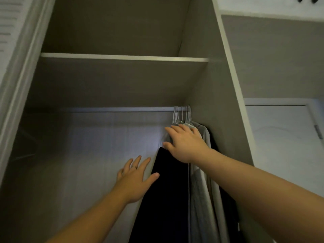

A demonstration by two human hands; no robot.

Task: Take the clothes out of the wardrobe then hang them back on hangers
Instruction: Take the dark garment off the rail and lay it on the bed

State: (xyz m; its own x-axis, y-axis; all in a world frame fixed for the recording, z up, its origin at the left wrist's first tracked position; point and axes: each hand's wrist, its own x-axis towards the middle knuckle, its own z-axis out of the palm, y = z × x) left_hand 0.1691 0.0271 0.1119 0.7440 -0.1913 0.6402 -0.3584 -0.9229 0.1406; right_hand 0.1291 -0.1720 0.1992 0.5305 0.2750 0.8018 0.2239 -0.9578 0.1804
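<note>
Item: clothes [201, 190], bunched at the right end of the rail [114, 109].
Your right hand [185, 144]: fingers spread flat on the grey shoulders, gripping nothing. The hanger hooks [182, 114] are just above the fingertips.
Your left hand [135, 179]: fingers straight, released. The black garment [166, 190] is at the thumb.
Advice: lift one hook at a time and steady the hem.
</note>
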